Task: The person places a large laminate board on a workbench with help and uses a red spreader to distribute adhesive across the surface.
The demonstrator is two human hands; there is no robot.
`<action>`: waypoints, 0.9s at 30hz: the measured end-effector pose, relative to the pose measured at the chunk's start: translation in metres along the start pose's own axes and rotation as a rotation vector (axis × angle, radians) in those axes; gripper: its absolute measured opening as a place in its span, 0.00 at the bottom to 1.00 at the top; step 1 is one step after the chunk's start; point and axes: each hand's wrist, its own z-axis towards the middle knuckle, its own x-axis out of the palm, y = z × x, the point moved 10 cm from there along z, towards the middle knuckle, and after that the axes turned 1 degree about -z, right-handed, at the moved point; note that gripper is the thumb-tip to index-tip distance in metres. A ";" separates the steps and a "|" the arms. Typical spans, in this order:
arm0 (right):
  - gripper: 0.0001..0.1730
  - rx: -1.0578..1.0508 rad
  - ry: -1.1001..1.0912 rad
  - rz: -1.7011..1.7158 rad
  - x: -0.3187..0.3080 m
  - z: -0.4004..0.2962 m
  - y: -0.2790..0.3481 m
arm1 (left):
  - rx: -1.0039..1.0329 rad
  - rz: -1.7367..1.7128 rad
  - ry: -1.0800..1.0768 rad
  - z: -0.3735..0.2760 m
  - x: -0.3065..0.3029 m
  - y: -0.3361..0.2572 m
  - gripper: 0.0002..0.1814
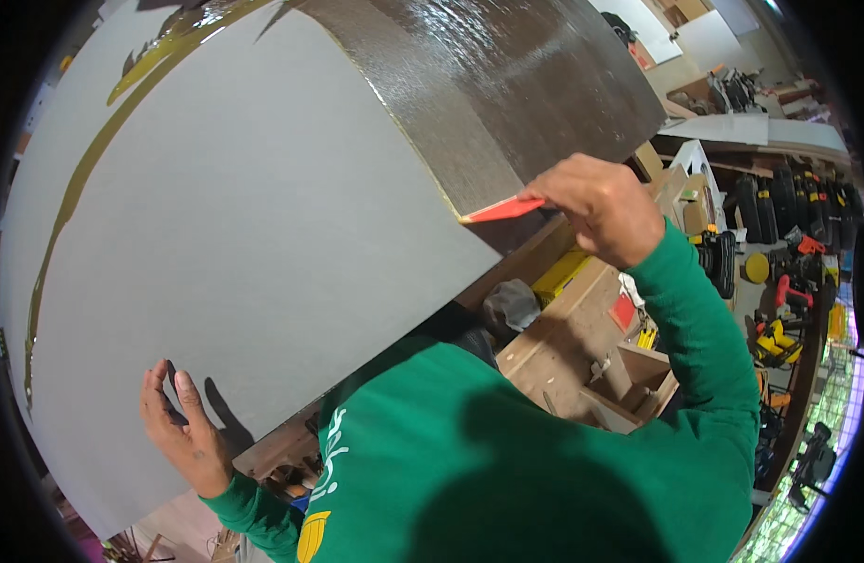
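My right hand (601, 207) pinches a flat red spreader (506, 210) by one end. The spreader's long edge lies along the lower end of a glossy brown coated area (467, 127). Fine ridges show in the strip of coating behind it, and a yellowish bead runs along its left border. The rest of the large panel (263, 197) has a bare grey surface. A thick line of amber glue (87, 165) curves along its left side and pools near the top. Over the panel's near left part, my left hand (182, 426) is empty with fingers apart, casting a shadow.
Below the panel's near edge stands a wooden bench (555, 345) with an open wooden box (629, 390), a clear plastic bag (513, 304) and a yellow case (560, 276). Power tools and black cases (784, 200) crowd the right side. A wire-mesh window (815, 401) lies beyond.
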 end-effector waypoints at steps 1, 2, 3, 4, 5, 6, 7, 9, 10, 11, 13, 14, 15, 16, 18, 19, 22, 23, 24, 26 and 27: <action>0.28 0.052 0.014 0.013 -0.003 -0.013 0.005 | 0.016 0.016 0.000 0.003 0.002 -0.004 0.22; 0.29 0.075 0.025 0.022 -0.004 -0.026 0.008 | 0.029 0.034 -0.004 0.004 0.004 -0.007 0.22; 0.29 0.087 0.031 0.034 -0.004 -0.035 0.010 | 0.031 0.048 0.001 0.006 0.004 -0.010 0.22; 0.30 0.094 0.039 0.047 -0.004 -0.041 0.011 | 0.029 0.064 0.004 0.006 0.004 -0.011 0.22; 0.30 0.133 0.041 0.109 -0.008 -0.045 0.010 | 0.022 0.082 0.003 0.006 0.003 -0.011 0.22; 0.31 0.176 0.034 0.171 -0.017 -0.050 0.008 | 0.019 0.049 -0.014 0.008 0.003 -0.012 0.22; 0.31 0.216 0.036 0.232 -0.026 -0.051 0.006 | 0.006 0.017 -0.028 0.007 0.003 -0.010 0.22; 0.28 0.341 -0.170 0.549 -0.047 -0.049 -0.018 | -0.004 -0.046 -0.062 0.004 0.003 -0.003 0.21; 0.26 0.335 -0.153 0.531 -0.055 -0.036 -0.020 | -0.003 -0.072 -0.086 0.003 0.001 0.004 0.21; 0.24 0.325 -0.134 0.513 -0.066 -0.020 -0.021 | -0.005 -0.097 -0.112 0.000 -0.001 0.011 0.21; 0.18 0.271 -0.173 0.489 -0.074 0.013 -0.035 | -0.002 -0.079 -0.149 -0.005 -0.003 0.020 0.20; 0.14 0.206 -0.178 0.441 -0.078 0.034 -0.036 | -0.005 -0.068 -0.175 -0.007 -0.006 0.025 0.19; 0.14 0.194 -0.240 0.500 -0.079 0.054 -0.039 | -0.008 -0.032 -0.187 -0.010 -0.008 0.028 0.19; 0.14 0.153 -0.252 0.509 -0.079 0.078 -0.039 | -0.010 0.000 -0.196 -0.012 -0.010 0.031 0.19; 0.14 0.060 -0.237 0.448 -0.077 0.135 -0.039 | -0.030 0.109 -0.213 -0.015 -0.019 0.028 0.18; 0.14 0.018 -0.214 0.374 -0.074 0.166 -0.042 | -0.035 0.147 -0.230 -0.018 -0.024 0.029 0.18; 0.16 -0.127 -0.270 0.188 -0.056 0.264 -0.055 | -0.043 0.189 -0.265 -0.030 -0.032 0.034 0.19; 0.17 -0.124 -0.281 0.057 -0.053 0.290 -0.046 | -0.047 0.167 -0.276 -0.030 -0.032 0.034 0.20; 0.18 -0.122 -0.294 -0.071 -0.050 0.315 -0.041 | -0.051 0.148 -0.287 -0.030 -0.032 0.034 0.20; 0.20 -0.095 -0.279 -0.005 -0.026 0.362 -0.069 | -0.063 0.171 -0.274 -0.029 -0.031 0.032 0.20; 0.20 -0.082 -0.272 0.032 -0.016 0.381 -0.077 | -0.070 0.186 -0.269 -0.028 -0.030 0.031 0.20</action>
